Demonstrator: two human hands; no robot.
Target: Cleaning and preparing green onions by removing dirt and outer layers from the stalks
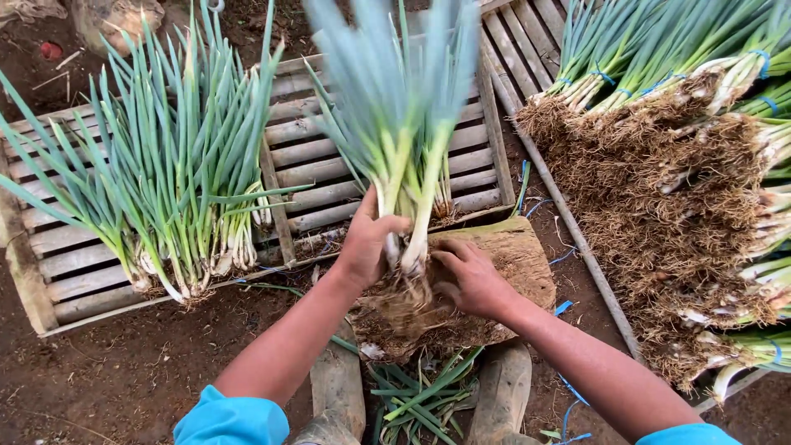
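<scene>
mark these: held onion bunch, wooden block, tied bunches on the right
onion bunch [412, 206]: head view, pale stalks above the left hand.
wooden block [515, 247]: head view, bare top face right of the hands.
tied bunches [659, 165]: head view, matted roots of the pile.

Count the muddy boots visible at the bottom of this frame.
2: one boot below the left hand, the other boot below the right hand, with cut green leaves lying between them. Both are cropped by the frame's lower edge.
</scene>
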